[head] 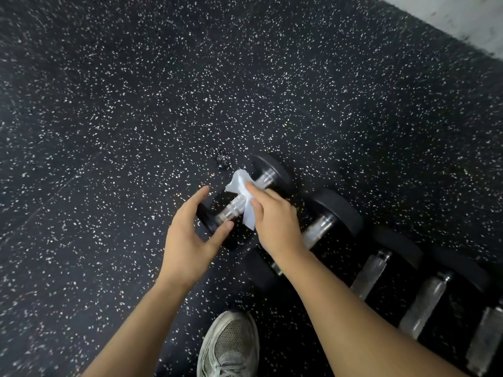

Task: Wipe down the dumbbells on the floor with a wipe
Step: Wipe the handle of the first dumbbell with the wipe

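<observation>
- White wipe (243,196) is pinched in the right hand (275,221) against the chrome handle of the nearest dumbbell (245,200) on the floor (136,104).
- Left hand (187,235), fingers spread and gripping nothing, cups its near head.
- Step in hand: the handle; the heads likely follow, then the other dumbbells (381,257) alongside.

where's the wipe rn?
Head view, centre: the wipe is pinched in the right hand, draped over the handle of the leftmost dumbbell, right of the left hand.

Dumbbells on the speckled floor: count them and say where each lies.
5 black dumbbells with chrome handles, in a row: first under the white wipe, second beside it, third, fourth, fifth cut by the frame edge. More may lie beyond.
</observation>
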The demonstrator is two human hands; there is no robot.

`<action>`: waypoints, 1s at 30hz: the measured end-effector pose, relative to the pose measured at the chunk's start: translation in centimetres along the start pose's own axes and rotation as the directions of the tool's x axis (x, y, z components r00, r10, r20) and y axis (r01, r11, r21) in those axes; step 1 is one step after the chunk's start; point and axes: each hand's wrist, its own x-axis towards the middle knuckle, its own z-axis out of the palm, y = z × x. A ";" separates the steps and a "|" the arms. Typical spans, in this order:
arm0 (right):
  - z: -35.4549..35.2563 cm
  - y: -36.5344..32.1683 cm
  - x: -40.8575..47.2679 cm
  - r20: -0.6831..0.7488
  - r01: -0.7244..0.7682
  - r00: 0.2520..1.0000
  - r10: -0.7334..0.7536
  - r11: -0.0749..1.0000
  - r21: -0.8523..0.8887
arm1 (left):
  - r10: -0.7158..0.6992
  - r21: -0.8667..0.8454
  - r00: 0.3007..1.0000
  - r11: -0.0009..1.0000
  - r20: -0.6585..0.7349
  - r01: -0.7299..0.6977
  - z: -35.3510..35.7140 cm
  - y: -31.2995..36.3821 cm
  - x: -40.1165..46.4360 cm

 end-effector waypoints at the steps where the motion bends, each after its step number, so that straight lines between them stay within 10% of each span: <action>1: 0.2 -0.1 -0.2 0.019 0.023 1.000 -0.023 1.000 0.004 | -0.007 -0.013 1.000 1.000 -0.002 0.007 0.1 0.0 -0.1; 7: 0.4 0.2 -0.5 0.203 0.197 0.959 -0.196 0.980 0.013 | -0.002 -0.083 1.000 0.997 -0.023 0.000 0.4 -0.4 0.0; 17: 0.1 0.6 0.9 -0.139 0.008 0.990 -0.008 1.000 -0.004 | 0.026 -0.032 1.000 0.999 -0.004 -0.026 0.3 -0.4 0.3; 24: 0.8 0.0 0.5 0.340 0.270 0.909 -0.240 0.962 -0.044 | 0.073 -0.009 0.997 0.997 0.021 -0.073 0.7 -1.3 0.8; 30: -1.0 0.5 1.8 -0.090 -0.012 0.996 0.001 0.992 -0.125 | 0.107 0.073 0.993 0.991 0.046 -0.110 0.7 -1.5 0.8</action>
